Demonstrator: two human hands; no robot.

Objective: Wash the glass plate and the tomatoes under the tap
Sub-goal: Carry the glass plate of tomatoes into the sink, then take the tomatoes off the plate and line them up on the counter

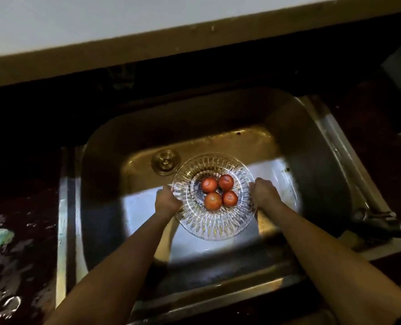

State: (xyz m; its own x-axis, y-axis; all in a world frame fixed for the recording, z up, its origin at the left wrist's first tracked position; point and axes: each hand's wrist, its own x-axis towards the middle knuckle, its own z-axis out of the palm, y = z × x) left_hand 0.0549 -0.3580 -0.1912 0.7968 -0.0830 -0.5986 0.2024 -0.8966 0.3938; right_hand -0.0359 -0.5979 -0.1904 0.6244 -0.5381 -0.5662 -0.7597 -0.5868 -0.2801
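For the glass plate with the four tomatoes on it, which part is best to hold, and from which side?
Hold the glass plate by its ribbed rim at two opposite edges, coming in from left and right, as the left hand and right hand do now. It is wide and shallow, and the round tomatoes in its centre would likely roll if it tipped.

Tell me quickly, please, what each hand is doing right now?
Left hand: closed on the left rim of the glass plate, which carries four tomatoes.
Right hand: closed on the plate's right rim.
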